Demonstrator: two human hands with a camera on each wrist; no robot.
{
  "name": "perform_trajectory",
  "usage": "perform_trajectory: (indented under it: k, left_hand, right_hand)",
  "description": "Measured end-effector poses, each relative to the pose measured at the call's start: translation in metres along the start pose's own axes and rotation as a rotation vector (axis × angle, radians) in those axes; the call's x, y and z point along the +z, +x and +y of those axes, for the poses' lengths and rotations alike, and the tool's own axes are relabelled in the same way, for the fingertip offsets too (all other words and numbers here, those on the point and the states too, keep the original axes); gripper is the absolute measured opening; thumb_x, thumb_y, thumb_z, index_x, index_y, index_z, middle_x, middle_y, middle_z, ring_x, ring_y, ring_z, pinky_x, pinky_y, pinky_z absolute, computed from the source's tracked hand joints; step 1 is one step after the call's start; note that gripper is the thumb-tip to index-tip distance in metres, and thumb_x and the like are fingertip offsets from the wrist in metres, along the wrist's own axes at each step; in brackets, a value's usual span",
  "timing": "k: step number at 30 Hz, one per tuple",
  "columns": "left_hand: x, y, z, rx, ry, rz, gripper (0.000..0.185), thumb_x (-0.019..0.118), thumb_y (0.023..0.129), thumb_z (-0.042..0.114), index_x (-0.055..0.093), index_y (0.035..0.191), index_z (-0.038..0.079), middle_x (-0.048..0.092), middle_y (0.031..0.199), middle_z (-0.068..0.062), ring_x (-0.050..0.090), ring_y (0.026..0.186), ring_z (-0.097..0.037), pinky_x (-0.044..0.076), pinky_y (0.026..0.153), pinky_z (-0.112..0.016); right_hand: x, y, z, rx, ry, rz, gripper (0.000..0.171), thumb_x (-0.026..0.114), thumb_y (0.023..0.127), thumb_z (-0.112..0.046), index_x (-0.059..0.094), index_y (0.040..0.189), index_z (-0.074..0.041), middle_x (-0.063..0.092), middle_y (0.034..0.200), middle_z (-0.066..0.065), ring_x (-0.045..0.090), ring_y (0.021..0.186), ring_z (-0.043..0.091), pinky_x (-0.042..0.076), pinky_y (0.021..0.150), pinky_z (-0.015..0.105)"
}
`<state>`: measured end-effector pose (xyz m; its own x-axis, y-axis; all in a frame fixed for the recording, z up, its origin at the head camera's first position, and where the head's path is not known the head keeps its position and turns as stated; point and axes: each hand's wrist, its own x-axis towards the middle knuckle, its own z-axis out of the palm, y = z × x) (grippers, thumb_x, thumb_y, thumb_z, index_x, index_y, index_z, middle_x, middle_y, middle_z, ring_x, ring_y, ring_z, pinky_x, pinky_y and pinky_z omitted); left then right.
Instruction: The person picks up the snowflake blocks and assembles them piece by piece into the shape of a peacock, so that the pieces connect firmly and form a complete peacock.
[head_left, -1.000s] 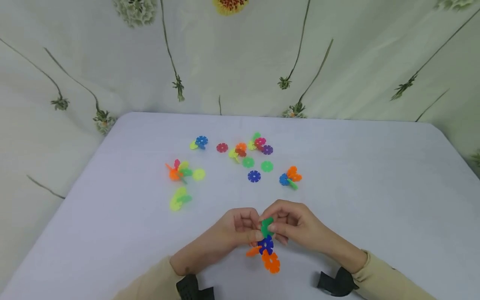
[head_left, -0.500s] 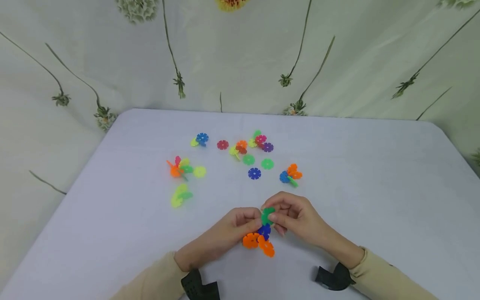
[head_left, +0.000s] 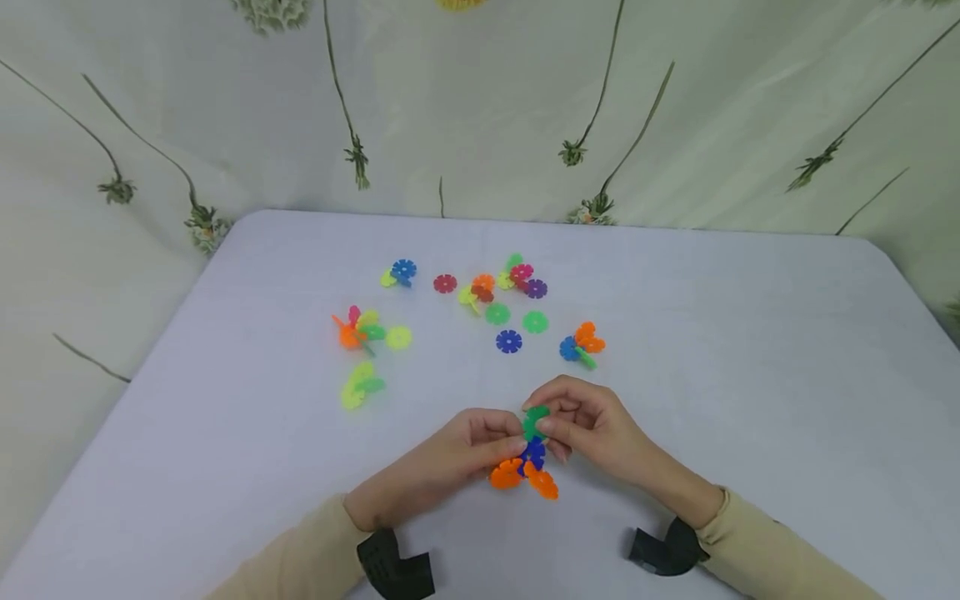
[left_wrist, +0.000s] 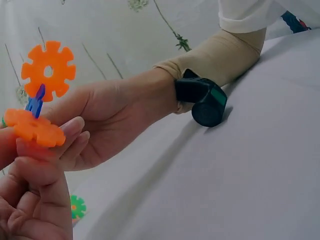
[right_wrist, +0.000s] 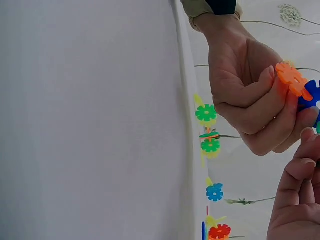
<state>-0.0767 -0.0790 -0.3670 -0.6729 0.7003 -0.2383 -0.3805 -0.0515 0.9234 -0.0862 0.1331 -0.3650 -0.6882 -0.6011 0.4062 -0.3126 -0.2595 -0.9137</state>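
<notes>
White cloth covers the table (head_left: 712, 350), where most of the work appears left: beyond the fingertips lie about 6 small clusters and 5 single discs (head_left: 508, 342), unjoined. Just above the cloth, between both hands, sits the built piece (head_left: 527, 467): 2 orange discs and 1 blue disc already slotted together. The left hand (head_left: 450, 462) pinches it at the blue disc, fingers curled. The right hand (head_left: 592, 429) pinches a green disc (head_left: 534, 422) against the piece's top; whether it is seated I cannot tell.
</notes>
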Motion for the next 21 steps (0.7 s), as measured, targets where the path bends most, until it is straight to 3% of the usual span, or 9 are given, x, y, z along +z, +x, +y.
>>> perform_trajectory:
  k: [7,11,15,17,21]
  left_hand:
    - [0.009,-0.001,-0.007,0.029,-0.097,-0.054,0.015,0.054,0.096,0.022,0.052,0.092,0.007,0.046,0.078,0.000,0.041,0.070,-0.012,0.031,0.060,-0.022]
    - [0.015,-0.002,-0.009,0.109,-0.101,-0.067,0.011,0.053,0.096,0.016,0.053,0.091,0.006,0.051,0.081,0.000,0.044,0.071,-0.012,0.034,0.061,-0.021]
    - [0.018,0.001,-0.010,0.180,-0.107,0.004,0.011,0.054,0.096,0.015,0.054,0.089,0.007,0.054,0.080,0.000,0.045,0.068,-0.011,0.035,0.058,-0.020]
    - [0.018,0.002,-0.010,0.177,-0.124,0.034,0.011,0.054,0.096,0.017,0.055,0.091,0.007,0.054,0.080,0.000,0.044,0.067,-0.011,0.034,0.057,-0.019]
    - [0.014,0.003,-0.012,0.123,-0.107,0.028,0.016,0.054,0.096,0.016,0.057,0.103,0.002,0.059,0.090,-0.002,0.049,0.073,-0.012,0.040,0.062,-0.019]
  right_hand:
    - [-0.006,0.000,-0.001,-0.001,0.022,-0.102,0.012,0.051,0.093,0.007,0.056,0.104,0.005,0.058,0.079,0.013,0.048,0.052,0.022,0.043,0.042,0.032]
    - [-0.009,0.001,-0.002,-0.034,0.010,-0.178,0.011,0.053,0.092,0.005,0.057,0.103,0.005,0.060,0.085,0.011,0.047,0.053,0.022,0.045,0.043,0.030]
    - [-0.011,0.004,-0.003,-0.067,-0.087,-0.143,0.013,0.054,0.092,0.003,0.059,0.103,0.002,0.058,0.082,0.008,0.045,0.053,0.019,0.041,0.042,0.030]
    - [-0.010,0.004,-0.003,-0.052,-0.115,-0.108,0.014,0.054,0.092,0.003,0.061,0.104,0.001,0.058,0.081,0.007,0.045,0.054,0.018,0.040,0.042,0.031]
    - [-0.007,0.001,-0.003,-0.002,-0.125,-0.083,0.019,0.048,0.094,0.006,0.061,0.107,0.001,0.059,0.085,0.006,0.048,0.060,0.020,0.043,0.049,0.033]
